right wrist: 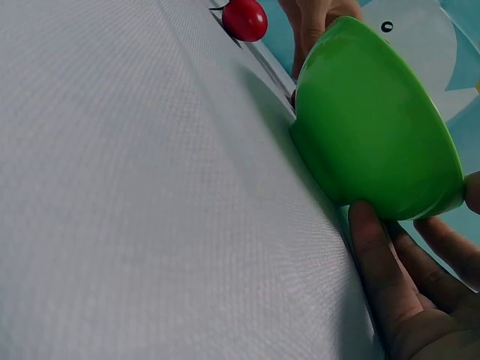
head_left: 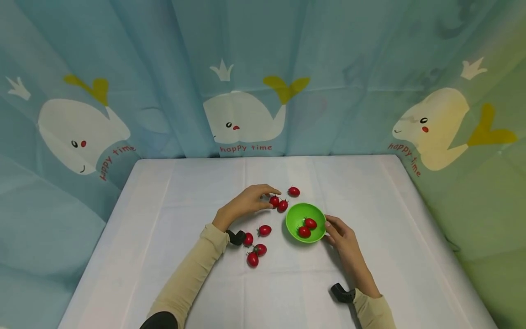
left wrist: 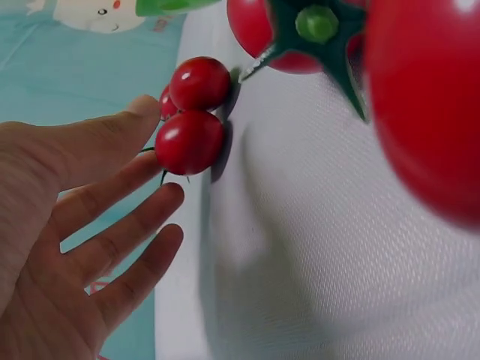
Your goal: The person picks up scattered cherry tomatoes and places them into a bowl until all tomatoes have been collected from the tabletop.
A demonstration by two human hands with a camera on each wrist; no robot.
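Note:
My left hand [head_left: 248, 201] reaches over the table with its fingers spread beside a pair of red cherry tomatoes, the nearer tomato [head_left: 274, 201] lying between thumb and fingers. In the left wrist view, the thumb tip is right at these tomatoes [left wrist: 189, 142] and the fingers are extended, not curled round them. My right hand [head_left: 344, 240] holds a green bowl [head_left: 297, 215] at its right side, thumb at the rim and fingers against the outer wall. Two cherry tomatoes [head_left: 307, 227] lie inside the bowl.
Another tomato [head_left: 293, 191] lies behind the bowl. Several more tomatoes [head_left: 264, 230] are scattered left of the bowl, close to the left wrist's black camera mount [head_left: 236, 237]. A white cloth [head_left: 197, 292] covers the table, and a blue-green whale curtain [head_left: 246, 45] hangs around it.

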